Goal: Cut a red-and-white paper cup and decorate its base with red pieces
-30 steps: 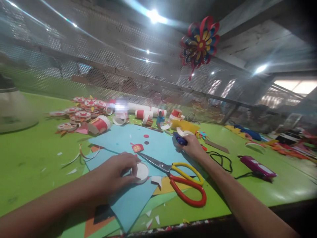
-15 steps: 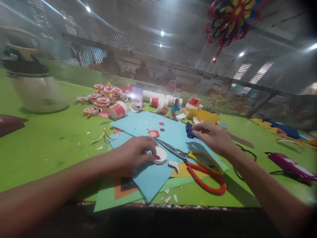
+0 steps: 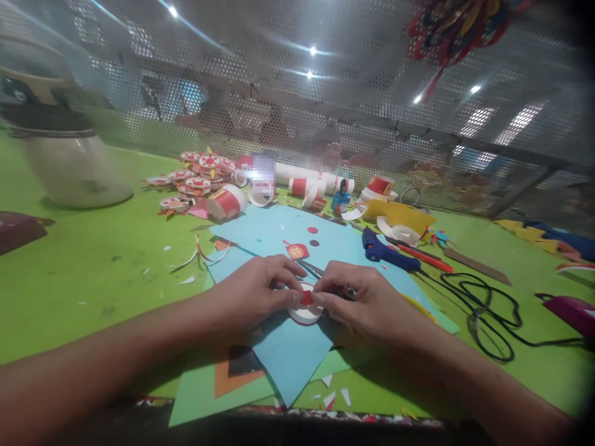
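Observation:
A white disc with a red rim (image 3: 303, 317) lies on light blue paper in front of me, with a small red paper piece (image 3: 307, 298) at its middle. My left hand (image 3: 264, 286) pinches the piece's left edge with thumb and fingers. From the other side my right hand (image 3: 365, 300) is closed at its right edge, thumb and forefinger together. Beneath the right hand, scissors (image 3: 312, 269) are mostly hidden; part of a blade and a yellow handle show. A blue glue gun (image 3: 388, 253) rests just beyond that hand.
Red and white paper cups (image 3: 227, 202) and stacked decorated discs (image 3: 198, 184) stand at the back. A large jar (image 3: 74, 170) is at left. The glue gun's black cable (image 3: 488, 297) loops at right. Cut scraps lie near the front edge.
My right hand has let go of the glue gun and come left to the disc, covering much of the scissors. My left hand stays at the disc. The view has shifted slightly.

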The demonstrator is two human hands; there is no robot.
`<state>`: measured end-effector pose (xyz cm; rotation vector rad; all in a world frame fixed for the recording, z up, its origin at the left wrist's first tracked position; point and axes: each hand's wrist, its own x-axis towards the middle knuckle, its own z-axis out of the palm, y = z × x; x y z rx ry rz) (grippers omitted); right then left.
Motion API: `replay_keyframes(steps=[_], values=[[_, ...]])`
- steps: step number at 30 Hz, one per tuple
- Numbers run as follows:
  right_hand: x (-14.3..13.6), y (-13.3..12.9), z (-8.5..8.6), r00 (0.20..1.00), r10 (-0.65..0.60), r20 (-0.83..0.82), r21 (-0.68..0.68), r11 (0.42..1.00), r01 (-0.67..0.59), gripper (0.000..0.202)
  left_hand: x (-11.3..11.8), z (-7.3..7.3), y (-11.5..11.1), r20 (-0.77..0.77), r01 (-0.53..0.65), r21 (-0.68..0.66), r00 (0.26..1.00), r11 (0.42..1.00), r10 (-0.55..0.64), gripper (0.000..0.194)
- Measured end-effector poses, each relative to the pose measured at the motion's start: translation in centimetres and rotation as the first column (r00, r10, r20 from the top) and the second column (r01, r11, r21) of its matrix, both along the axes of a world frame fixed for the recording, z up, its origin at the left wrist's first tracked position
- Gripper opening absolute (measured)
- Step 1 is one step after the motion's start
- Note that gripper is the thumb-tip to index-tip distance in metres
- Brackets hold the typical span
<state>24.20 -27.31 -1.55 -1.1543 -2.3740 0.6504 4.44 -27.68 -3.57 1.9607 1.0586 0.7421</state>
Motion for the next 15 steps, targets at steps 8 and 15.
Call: replay_keyframes(steps=[8,15], values=[[0.3,0.3,0.7,0.998,-0.068,0.005,-0.145,0.987,0.068,0.018,0.1,0.3,-0.4,-0.082,-0.092,-0.027,0.993,0.995,0.089,0.019],[0.0,0.2,1.0,0.997,-0.044,0.068,-0.093,0.994,0.050,0.016,0.4,0.2,-1.0,-0.206,-0.022,0.072,0.978,0.997,0.037,0.064]])
